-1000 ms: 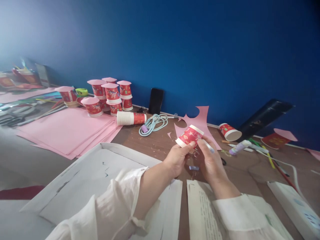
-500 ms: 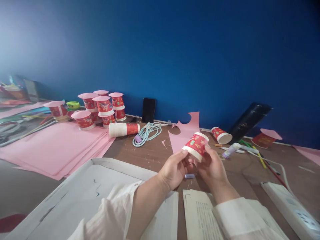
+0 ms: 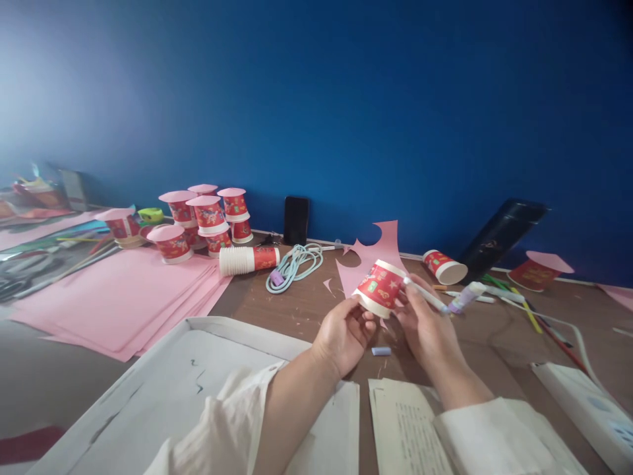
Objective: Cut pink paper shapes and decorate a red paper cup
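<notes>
A red paper cup (image 3: 380, 289) with a white rim is tilted between my two hands. My left hand (image 3: 346, 333) grips its lower left side, the fingers curled under it. On the right, my right hand (image 3: 426, 330) touches the cup's right side with its fingers bent; a white pen-like stick (image 3: 428, 296) lies across its thumb, and how it is held is unclear. Behind the cup lies a pink paper sheet (image 3: 386, 244) with round cut-outs. A small lilac cap (image 3: 380, 351) rests on the table below the hands.
Pink-topped cups (image 3: 208, 214) are stacked at the back left, behind pink sheets (image 3: 109, 297). A cup stack (image 3: 248, 259) and a coiled cable (image 3: 299, 264) lie near them. Right are a lying cup (image 3: 445, 266), a glue stick (image 3: 466, 297), a black bottle (image 3: 504, 237) and a power strip (image 3: 583, 409).
The white stick now shows at my right hand. The cup has shifted slightly left, and my right hand sits a little lower and further right. The whole view has shifted slightly.
</notes>
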Demonstrator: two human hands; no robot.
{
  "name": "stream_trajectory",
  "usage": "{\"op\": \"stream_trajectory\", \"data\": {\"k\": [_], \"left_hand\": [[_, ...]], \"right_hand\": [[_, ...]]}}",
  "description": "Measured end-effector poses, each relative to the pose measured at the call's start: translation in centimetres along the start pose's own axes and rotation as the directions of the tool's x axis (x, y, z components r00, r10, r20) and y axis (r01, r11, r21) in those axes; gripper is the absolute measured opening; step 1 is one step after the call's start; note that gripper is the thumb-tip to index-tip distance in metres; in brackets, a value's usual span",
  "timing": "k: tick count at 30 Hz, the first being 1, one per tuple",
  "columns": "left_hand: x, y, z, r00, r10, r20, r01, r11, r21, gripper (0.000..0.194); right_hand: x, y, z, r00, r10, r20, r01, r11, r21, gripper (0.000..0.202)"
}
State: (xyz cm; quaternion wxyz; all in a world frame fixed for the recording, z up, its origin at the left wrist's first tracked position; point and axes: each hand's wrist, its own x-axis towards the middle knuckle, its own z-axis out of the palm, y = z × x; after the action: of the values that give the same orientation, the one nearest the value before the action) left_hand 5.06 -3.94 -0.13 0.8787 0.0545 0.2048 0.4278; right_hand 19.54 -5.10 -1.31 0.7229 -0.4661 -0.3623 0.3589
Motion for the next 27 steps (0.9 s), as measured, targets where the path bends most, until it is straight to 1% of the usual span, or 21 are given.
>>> {"op": "stream_trajectory", "data": {"k": [1,2,3,5,6,7,9,10,11,12,14,17,21,27], "left_hand": [[0.2,0.0,-0.1,0.999,0.034,-0.027,-0.034,0.999,0.014,0.011],[0.3,-0.1,-0.2,0.996,0.071,-0.051,-0.070,0.997,0.034,0.012],[0.5,-0.2,-0.3,0.992,0.108,-0.065,-0.104,0.993,0.059,0.012],[0.8,-0.5,-0.4,0.983,0.171,-0.063,-0.164,0.981,0.101,0.010],[0.9,-0.6,-0.5,0.980,0.189,-0.059,-0.182,0.977,0.111,0.009],[0.9,-0.7,-0.5,0.978,0.199,-0.057,-0.192,0.975,0.110,0.008],[1.0,-0.8,-0.5,0.977,0.205,-0.062,-0.198,0.975,0.099,0.006],[0.9,-0.8,-0.5,0.976,0.210,-0.058,-0.204,0.974,0.095,0.006],[0.9,-0.9,-0.5,0.976,0.214,-0.048,-0.209,0.973,0.096,0.007],[0.9,-0.9,-0.4,0.975,0.221,-0.034,-0.217,0.971,0.100,0.007],[0.8,-0.9,-0.3,0.974,0.226,-0.012,-0.224,0.969,0.108,0.007],[0.7,-0.9,-0.2,0.973,0.228,-0.020,-0.225,0.968,0.113,0.008],[0.6,-0.9,0.0,0.973,0.229,-0.031,-0.224,0.967,0.120,0.009],[0.6,-0.9,0.0,0.974,0.226,-0.022,-0.221,0.964,0.150,0.010]], "right_hand": [[0.0,-0.1,-0.2,0.996,-0.056,-0.064,0.050,0.995,-0.089,0.046],[-0.1,-0.3,-0.4,0.987,-0.126,-0.099,0.105,0.975,-0.194,0.045],[-0.3,-0.5,-0.5,0.971,-0.218,-0.096,0.181,0.938,-0.296,0.040],[-1.1,-1.1,-0.6,0.921,-0.389,0.007,0.347,0.814,-0.466,0.034],[-1.6,-1.5,-0.5,0.876,-0.476,0.078,0.443,0.731,-0.520,0.032],[-2.0,-1.7,-0.3,0.834,-0.525,0.170,0.520,0.642,-0.564,0.029],[-2.9,-2.1,0.0,0.743,-0.583,0.329,0.647,0.498,-0.578,0.025],[-3.2,-2.2,0.2,0.708,-0.588,0.391,0.689,0.451,-0.567,0.024],[-3.4,-2.2,0.3,0.681,-0.591,0.432,0.718,0.421,-0.555,0.025],[-3.5,-2.2,0.4,0.665,-0.589,0.458,0.733,0.399,-0.551,0.025],[-3.5,-2.1,0.5,0.663,-0.583,0.470,0.731,0.371,-0.572,0.024],[-3.3,-1.9,0.5,0.662,-0.587,0.465,0.715,0.312,-0.625,0.019],[-3.1,-2.0,0.5,0.629,-0.610,0.482,0.727,0.241,-0.644,0.016],[-2.9,-2.2,0.5,0.605,-0.617,0.504,0.741,0.204,-0.640,0.016]]}}
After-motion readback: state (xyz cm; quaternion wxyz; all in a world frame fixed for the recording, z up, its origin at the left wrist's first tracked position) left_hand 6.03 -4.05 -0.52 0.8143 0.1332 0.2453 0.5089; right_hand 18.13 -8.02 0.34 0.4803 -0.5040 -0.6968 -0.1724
